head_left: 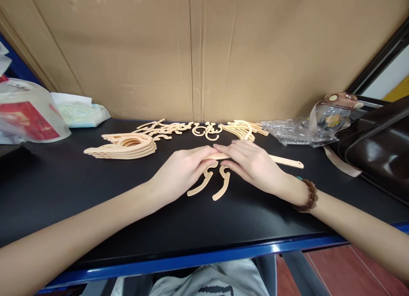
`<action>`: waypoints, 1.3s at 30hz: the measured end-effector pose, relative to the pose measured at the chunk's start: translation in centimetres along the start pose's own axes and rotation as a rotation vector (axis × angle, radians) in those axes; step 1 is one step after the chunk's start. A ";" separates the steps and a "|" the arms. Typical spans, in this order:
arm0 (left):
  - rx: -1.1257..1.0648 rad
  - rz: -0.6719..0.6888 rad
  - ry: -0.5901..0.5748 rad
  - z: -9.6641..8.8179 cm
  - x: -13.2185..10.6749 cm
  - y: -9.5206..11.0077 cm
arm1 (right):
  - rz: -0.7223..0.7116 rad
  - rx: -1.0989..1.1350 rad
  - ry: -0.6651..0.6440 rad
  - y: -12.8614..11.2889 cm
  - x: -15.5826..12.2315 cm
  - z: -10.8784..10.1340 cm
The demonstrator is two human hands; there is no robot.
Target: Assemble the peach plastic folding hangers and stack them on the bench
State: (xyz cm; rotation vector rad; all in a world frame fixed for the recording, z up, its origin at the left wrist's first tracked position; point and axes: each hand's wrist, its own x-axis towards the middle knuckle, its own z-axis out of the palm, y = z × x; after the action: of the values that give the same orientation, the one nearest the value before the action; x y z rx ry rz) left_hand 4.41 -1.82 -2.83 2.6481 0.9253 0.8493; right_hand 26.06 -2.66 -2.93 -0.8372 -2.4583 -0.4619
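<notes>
At the frame's centre, on the worktop [96,193], our left hand [180,170] and right hand [254,163] close their fingers on a wooden bar [284,161] just beside two hook pieces [200,186], seemingly fitting them, which calls for careful alignment.

Hanger stack [123,146] left, loose hooks [206,129] behind hands, bag [377,146] right, on table [96,210]

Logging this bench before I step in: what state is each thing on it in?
Long pale wooden bar, lying flat, under both hands.
Left hand, fingertips on the bar; grip unclear.
Right hand, open, flat over the bar.
Two curved pale wooden hooks, loose, lying flat.
Stack of pale wooden hanger pieces, piled, untouched.
Clear plastic bag, crumpled.
</notes>
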 end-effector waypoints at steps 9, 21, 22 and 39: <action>0.135 -0.266 -0.108 0.1 -0.5 -0.8 | 0.184 0.080 -0.024 2.8 -0.5 0.3; 0.251 -0.211 -0.231 -1.1 -0.1 -1.4 | 0.309 0.266 -0.062 3.1 -0.5 0.2; 0.262 -0.208 -0.227 -1.2 -0.1 -1.6 | 0.307 0.268 -0.065 3.0 -0.4 0.1; 0.246 -0.241 -0.222 -1.4 0.1 -0.4 | 0.234 0.353 -0.172 2.2 -0.4 0.4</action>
State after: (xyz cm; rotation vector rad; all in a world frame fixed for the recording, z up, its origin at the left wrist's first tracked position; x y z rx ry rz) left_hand 3.43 -1.48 -1.77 2.6804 1.3258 0.3991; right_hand 27.54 -0.98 -3.15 -1.0259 -2.4488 0.1315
